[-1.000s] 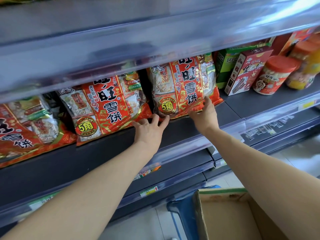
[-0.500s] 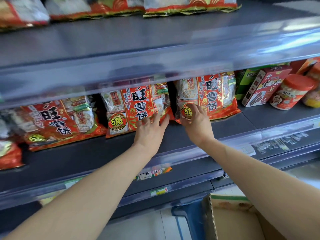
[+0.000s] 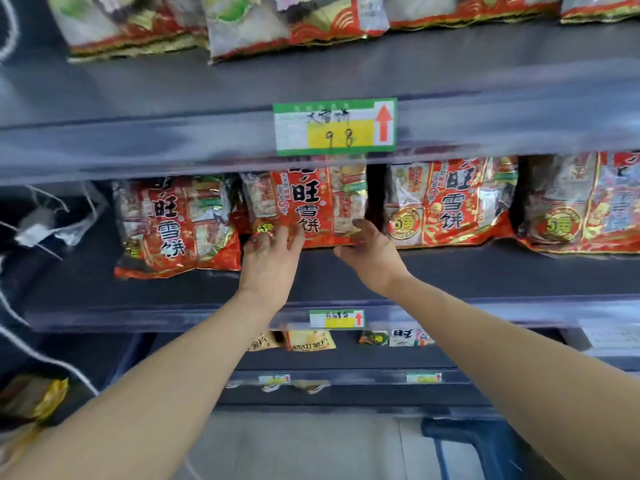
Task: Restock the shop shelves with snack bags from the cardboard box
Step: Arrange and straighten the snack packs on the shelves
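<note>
Reaches up with both bare arms to the grey middle shelf. Presses with the left hand on the lower left front of the red snack bag, with fingers spread and nearly straight, flat on the wrapper and curled around nothing. Grips the same bag with the right hand at its lower right corner, with the thumb along the bottom edge and the other fingers bent up around the right side. Keeps the bag about upright, deep on the shelf, directly below the green price label with a red arrow. Cannot tell if the bottom of the bag touches the shelf board, because of the hands in front of it.

Stands in one row with three more bags of the same red kind. Just beside it, the left bag, nearer to the front edge. Apart by a dark gap, the right bag. Next to that one, the far bag, cut by the border of the view.

Higher up, on the top shelf, several upper bags, seen only by their lower parts. Under the arms, on the rail of the middle shelf, a small label. Just below it, on a lower shelf, a small yellow packet. At the bottom right, on the floor, a blue object, too blurred to identify.
</note>
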The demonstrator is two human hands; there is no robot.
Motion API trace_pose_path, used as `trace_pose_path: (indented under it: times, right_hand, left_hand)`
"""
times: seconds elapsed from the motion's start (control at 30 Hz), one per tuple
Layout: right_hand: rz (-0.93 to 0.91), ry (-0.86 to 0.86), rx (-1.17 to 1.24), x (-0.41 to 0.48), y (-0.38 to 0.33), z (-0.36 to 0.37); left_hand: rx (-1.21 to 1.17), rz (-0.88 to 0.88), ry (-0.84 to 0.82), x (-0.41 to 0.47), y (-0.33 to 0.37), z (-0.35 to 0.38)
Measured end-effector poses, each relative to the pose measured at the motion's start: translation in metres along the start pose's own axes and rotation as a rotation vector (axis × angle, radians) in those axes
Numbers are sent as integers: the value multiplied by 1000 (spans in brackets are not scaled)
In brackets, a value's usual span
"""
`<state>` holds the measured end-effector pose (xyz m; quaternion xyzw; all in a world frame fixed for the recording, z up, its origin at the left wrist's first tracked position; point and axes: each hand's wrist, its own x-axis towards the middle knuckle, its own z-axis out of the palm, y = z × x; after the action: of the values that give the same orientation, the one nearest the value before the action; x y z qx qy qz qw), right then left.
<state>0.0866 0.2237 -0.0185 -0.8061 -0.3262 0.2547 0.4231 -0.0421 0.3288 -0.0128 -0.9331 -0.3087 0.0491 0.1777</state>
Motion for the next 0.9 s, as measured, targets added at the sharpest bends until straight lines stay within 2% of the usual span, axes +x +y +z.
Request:
trace_pose_path:
  times: [0.2, 0.33, 0.53, 0.77, 0.9]
  right_hand:
    - [333, -50, 575, 28, -21, 62]
    - [452, -33, 871, 41, -29, 82]
    - [475, -14, 1016, 58, -30, 100]
    - [493, -18, 1064, 86, -39, 102]
    - [540, 61, 1125, 98, -49, 102]
  left_hand:
    - [-130, -164, -53, -13, -73, 38]
    - [-312, -229, -103, -10, -105, 64]
    - [-502, -190, -138, 8, -122, 94]
    - [-568, -212, -128, 43, -132, 115]
    - [-592, -218, -138, 55, -138, 120]
